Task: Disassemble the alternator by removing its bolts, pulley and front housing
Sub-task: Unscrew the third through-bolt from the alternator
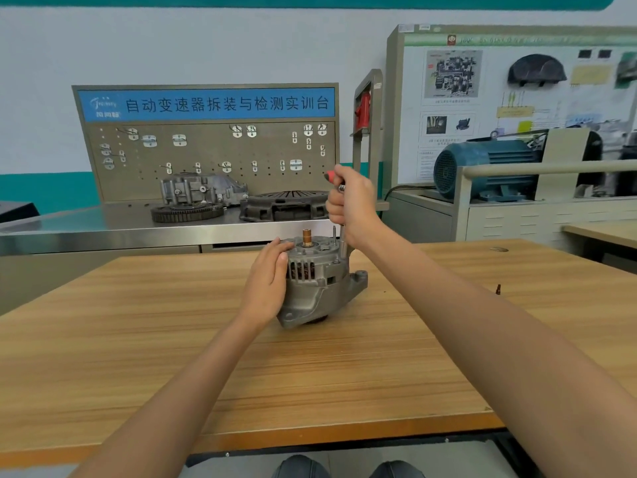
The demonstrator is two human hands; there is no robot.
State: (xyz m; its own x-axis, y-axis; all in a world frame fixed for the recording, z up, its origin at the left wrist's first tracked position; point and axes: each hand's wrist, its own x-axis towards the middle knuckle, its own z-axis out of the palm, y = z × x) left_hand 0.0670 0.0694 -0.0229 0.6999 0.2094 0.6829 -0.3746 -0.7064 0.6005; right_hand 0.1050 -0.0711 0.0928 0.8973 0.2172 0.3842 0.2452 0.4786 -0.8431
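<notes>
Wood table point(344, 374), steel bench point(103, 225) w/ pegboard point(213, 157), white wall point(206, 46)

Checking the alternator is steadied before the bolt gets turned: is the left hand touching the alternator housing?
Touching. The head view shows the left hand laid flat against the side of the alternator, fingertips reaching its top rim, with no gap between them.

One alternator point(319, 281), two hands point(267, 281)

An alternator point(317, 281) is stood on a wooden table point(172, 339), its copper-tipped shaft point(307, 235) pointing up. Its side is steadied by the flat fingers of the left hand point(269, 277). A red-handled driver point(339, 215) is gripped upright by the right hand point(351, 201), its socket set on the housing's edge.
</notes>
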